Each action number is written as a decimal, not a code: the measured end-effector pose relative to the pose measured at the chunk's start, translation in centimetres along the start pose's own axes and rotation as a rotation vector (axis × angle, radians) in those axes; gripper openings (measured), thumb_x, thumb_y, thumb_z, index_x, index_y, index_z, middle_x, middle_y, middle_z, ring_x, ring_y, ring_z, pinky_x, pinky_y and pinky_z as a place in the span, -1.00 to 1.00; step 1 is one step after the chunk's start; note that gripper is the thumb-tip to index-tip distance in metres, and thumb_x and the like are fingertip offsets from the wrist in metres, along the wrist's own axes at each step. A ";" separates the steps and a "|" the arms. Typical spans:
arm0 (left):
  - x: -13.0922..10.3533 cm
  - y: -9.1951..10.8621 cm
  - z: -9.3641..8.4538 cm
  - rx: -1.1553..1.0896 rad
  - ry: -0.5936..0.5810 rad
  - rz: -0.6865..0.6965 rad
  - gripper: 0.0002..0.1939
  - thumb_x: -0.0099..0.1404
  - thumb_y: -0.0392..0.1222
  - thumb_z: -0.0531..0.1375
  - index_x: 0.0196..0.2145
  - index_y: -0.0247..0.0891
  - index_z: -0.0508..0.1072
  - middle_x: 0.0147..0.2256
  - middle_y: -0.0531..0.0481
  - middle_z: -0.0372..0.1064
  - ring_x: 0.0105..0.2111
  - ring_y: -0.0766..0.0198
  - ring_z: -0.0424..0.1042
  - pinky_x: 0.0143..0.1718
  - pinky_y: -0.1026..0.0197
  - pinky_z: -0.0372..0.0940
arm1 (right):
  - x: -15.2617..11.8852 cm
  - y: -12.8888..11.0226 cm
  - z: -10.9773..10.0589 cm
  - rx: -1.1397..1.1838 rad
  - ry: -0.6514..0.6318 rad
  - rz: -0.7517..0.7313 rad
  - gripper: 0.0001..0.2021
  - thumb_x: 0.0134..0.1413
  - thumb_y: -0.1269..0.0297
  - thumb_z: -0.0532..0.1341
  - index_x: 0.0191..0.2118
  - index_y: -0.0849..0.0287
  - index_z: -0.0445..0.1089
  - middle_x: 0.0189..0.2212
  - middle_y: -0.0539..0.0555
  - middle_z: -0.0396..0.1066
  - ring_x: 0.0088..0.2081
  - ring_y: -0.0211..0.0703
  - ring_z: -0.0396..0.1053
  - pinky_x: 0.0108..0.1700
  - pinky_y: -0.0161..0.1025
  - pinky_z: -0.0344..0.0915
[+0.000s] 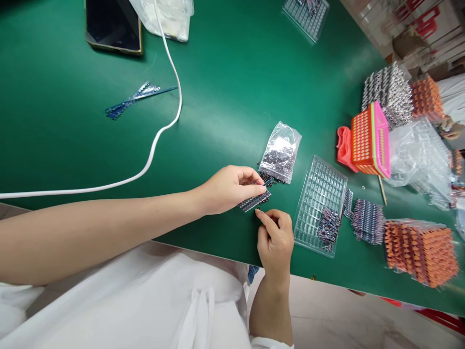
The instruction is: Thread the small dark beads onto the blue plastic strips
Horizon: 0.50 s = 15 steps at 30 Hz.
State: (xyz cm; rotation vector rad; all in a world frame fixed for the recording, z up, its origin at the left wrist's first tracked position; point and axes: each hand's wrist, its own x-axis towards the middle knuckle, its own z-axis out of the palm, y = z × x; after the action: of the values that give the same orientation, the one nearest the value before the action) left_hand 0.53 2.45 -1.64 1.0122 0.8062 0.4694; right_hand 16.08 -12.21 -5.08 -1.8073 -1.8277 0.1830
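Observation:
My left hand (pixel 232 189) pinches a thin blue strip (pixel 269 182) between thumb and fingertips, above a small dark gridded piece (pixel 250 201) on the green table. Just to the right and below, my right hand (pixel 276 237) has its fingers curled, thumb and forefinger together near the edge of that piece; anything between them is too small to make out. Tiny dark beads (pixel 266 177) lie loose beside my left fingertips, at the mouth of a clear plastic bag (pixel 280 152) that holds more of them. A clear compartment tray (pixel 312 198) with small dark parts (pixel 329 228) lies right of my right hand.
Bundled dark parts (pixel 367 221) and orange stacks (pixel 421 249) stand at the right, below an orange and pink basket (pixel 365 140). A white cable (pixel 160 131) crosses the left side, near blue strips (pixel 136 98) and a phone (pixel 113 24). Another tray (pixel 308 17) lies at the top.

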 end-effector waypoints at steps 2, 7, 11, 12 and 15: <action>0.0 0.0 0.0 0.005 0.000 0.005 -0.85 0.20 -0.17 0.31 -0.38 -0.31 0.48 -0.44 0.08 0.43 -0.42 0.36 0.37 -0.35 0.28 0.23 | 0.0 0.0 0.0 0.002 -0.007 0.000 -0.57 0.20 0.59 0.09 0.02 0.01 0.50 -0.24 0.08 0.36 -0.18 -0.13 0.35 -0.17 -0.12 0.38; 0.0 0.1 0.0 0.018 0.002 0.003 -0.84 0.19 -0.14 0.31 -0.39 -0.29 0.48 -0.45 0.07 0.43 -0.43 0.34 0.38 -0.36 0.26 0.24 | -0.2 0.0 0.0 0.089 0.073 0.059 -0.58 0.22 0.56 0.08 0.05 0.01 0.47 -0.23 0.09 0.37 -0.19 -0.16 0.39 -0.18 -0.13 0.40; 0.0 0.1 0.0 0.025 -0.002 0.000 -0.84 0.19 -0.14 0.31 -0.38 -0.29 0.48 -0.44 0.07 0.43 -0.43 0.33 0.38 -0.37 0.26 0.24 | -0.2 0.1 0.1 0.068 0.135 0.065 -0.63 0.23 0.54 0.11 0.03 0.03 0.47 -0.23 0.09 0.40 -0.20 -0.16 0.41 -0.19 -0.15 0.41; 0.0 0.1 0.0 0.021 -0.004 -0.002 -0.84 0.19 -0.14 0.31 -0.38 -0.29 0.48 -0.44 0.07 0.43 -0.43 0.34 0.37 -0.37 0.26 0.23 | -0.1 0.1 0.1 0.057 0.131 0.054 -0.64 0.23 0.54 0.13 0.02 0.03 0.47 -0.23 0.09 0.40 -0.20 -0.16 0.40 -0.19 -0.14 0.41; 0.0 0.1 0.0 0.001 -0.008 -0.008 -0.83 0.17 -0.14 0.33 -0.38 -0.30 0.48 -0.45 0.08 0.42 -0.43 0.35 0.36 -0.37 0.27 0.22 | 0.1 0.1 0.1 0.015 0.095 0.015 -0.66 0.23 0.52 0.16 0.03 0.03 0.46 -0.24 0.09 0.41 -0.19 -0.14 0.38 -0.18 -0.13 0.39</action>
State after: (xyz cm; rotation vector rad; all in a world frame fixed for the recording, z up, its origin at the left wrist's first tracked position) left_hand 0.49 2.52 -1.53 1.0108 0.8031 0.4572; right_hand 16.10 -12.10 -5.20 -1.7892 -1.7427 0.1140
